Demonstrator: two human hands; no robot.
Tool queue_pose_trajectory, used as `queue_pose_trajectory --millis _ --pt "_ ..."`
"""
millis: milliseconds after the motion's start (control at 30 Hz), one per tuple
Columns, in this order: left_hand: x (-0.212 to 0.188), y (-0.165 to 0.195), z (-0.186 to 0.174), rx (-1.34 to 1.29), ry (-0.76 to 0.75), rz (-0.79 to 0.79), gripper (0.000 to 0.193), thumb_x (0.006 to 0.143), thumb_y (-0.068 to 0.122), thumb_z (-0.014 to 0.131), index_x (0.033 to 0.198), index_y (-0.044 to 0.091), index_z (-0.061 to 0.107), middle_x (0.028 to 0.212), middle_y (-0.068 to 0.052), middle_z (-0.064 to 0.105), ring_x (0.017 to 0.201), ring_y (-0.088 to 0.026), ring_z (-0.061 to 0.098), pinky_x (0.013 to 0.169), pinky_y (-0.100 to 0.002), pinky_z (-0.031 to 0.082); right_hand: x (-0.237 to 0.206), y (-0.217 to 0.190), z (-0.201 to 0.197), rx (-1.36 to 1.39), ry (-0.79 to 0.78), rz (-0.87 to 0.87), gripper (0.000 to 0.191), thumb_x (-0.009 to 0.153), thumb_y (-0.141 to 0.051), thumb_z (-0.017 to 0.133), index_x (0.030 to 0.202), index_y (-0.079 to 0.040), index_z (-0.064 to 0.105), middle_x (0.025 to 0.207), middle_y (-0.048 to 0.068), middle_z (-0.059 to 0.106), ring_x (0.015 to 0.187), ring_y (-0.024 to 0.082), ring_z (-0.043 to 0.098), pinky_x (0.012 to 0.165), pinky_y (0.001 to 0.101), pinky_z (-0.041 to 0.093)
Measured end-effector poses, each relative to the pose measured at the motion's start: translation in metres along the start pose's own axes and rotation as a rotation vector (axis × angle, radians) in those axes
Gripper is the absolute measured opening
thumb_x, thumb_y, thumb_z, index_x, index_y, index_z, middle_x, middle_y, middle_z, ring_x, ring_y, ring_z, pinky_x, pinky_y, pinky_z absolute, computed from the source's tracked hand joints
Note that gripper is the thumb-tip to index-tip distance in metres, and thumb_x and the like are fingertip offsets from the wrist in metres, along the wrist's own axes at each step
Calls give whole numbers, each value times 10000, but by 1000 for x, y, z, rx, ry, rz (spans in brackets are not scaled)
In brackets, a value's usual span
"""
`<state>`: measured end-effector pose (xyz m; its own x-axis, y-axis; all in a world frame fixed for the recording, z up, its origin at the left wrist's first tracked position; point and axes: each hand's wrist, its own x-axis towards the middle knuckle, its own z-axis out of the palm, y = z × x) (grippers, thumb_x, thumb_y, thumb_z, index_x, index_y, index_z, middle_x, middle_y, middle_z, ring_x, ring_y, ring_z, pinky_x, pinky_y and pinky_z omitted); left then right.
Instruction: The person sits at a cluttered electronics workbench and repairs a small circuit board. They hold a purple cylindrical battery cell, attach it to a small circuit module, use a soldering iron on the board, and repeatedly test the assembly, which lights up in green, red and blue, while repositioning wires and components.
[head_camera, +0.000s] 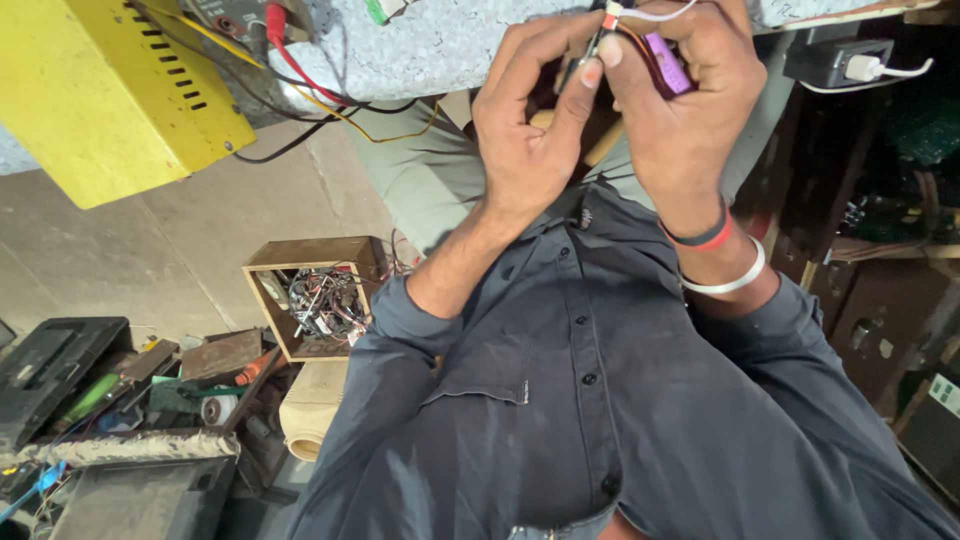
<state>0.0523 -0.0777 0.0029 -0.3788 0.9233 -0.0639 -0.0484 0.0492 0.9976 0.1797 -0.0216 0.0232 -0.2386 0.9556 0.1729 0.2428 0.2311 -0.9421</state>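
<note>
Both hands are raised together at the top of the view, in front of my dark grey shirt. My left hand pinches a thin dark wire end between thumb and forefinger, just below a small red and white tip. My right hand, with a black-and-red band and a white bangle at the wrist, is closed around a small purple part. Thin white and orange wires run from that part. The fingertips of the two hands touch around the wire.
A yellow vented metal box sits at the upper left with red, yellow and black leads trailing from it. Below lie a wooden box full of tangled wiring, a black case and loose tools. A black adapter with a white plug is at the upper right.
</note>
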Motion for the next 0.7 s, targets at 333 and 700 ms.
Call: queue_pose_trajectory --millis 333,700 --pt "6 -34 -10 -558 -10 -125 206 1175 147 607 1304 -13 624 1203 -58 720 1089 -106 688 917 -262 589 -19 -14 -25 257 -217 109 450 1051 177 730 1424 56 510 1490 36 438 1334 163 571 1086 266 531" --pt "14 -31 -19 -523 -96 -136 245 1104 112 718 1282 -44 654 1137 -68 721 1044 -109 676 938 -267 566 -1 -16 -33 87 -306 37 445 1098 133 698 1508 48 551 1455 68 485 1189 130 593 954 229 566"
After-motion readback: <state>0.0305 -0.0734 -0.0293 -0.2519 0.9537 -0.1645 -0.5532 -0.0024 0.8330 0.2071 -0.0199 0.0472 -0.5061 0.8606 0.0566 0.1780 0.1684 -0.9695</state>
